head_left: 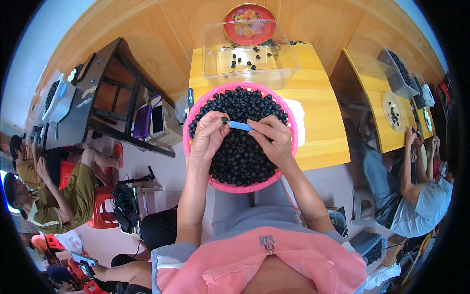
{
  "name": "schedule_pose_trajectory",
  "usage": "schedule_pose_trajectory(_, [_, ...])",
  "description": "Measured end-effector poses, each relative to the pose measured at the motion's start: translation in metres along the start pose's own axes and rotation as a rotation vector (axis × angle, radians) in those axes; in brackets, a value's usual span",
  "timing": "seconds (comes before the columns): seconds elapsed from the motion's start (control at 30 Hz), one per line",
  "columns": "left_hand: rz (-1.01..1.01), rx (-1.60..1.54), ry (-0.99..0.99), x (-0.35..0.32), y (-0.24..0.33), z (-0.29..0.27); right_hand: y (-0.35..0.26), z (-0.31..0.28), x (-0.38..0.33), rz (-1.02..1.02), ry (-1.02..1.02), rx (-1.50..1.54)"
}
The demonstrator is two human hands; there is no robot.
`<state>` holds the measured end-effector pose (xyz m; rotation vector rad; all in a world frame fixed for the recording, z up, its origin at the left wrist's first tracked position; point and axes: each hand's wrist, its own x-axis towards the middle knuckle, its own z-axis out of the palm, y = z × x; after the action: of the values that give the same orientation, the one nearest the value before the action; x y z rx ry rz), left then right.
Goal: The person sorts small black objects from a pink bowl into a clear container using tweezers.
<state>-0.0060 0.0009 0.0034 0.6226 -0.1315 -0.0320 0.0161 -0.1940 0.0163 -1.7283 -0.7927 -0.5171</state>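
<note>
A pink round basket point(192, 139) full of small black ring-shaped beads point(240, 157) rests on my lap against the yellow table's edge. My left hand point(208, 134) pinches one black bead point(224, 120) between thumb and fingers over the basket. My right hand point(271, 137) grips a short light-blue stick point(240, 126) whose tip points at that bead. Both hands hover just above the heap of beads.
A clear plastic tub point(249, 56) with a few black beads stands on the yellow table point(318, 117) behind the basket, with a red patterned plate point(248, 23) beyond it. Other people sit at a dark table point(93, 103) on the left and a yellow table point(382, 98) on the right.
</note>
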Motion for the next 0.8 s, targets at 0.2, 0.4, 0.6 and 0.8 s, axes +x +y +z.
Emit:
schedule_pose_trajectory(0.2, [-0.022,-0.011,0.005,0.0006,-0.0001,-0.0010,0.0008,-0.0006,0.0009,0.024,-0.011,-0.005])
schedule_pose_trajectory(0.4, [-0.026,-0.011,0.019,0.0002,-0.0016,-0.0020,0.0012,-0.0003,-0.0006,0.032,-0.008,0.006])
schedule_pose_trajectory(0.6, [-0.024,0.023,-0.046,-0.0018,-0.0026,-0.0067,-0.0001,-0.0017,-0.0001,0.078,0.008,0.003])
schedule_pose_trajectory(0.8, [0.000,-0.006,-0.062,0.0001,-0.0027,-0.0018,0.0080,-0.0026,-0.0016,0.088,0.092,-0.001])
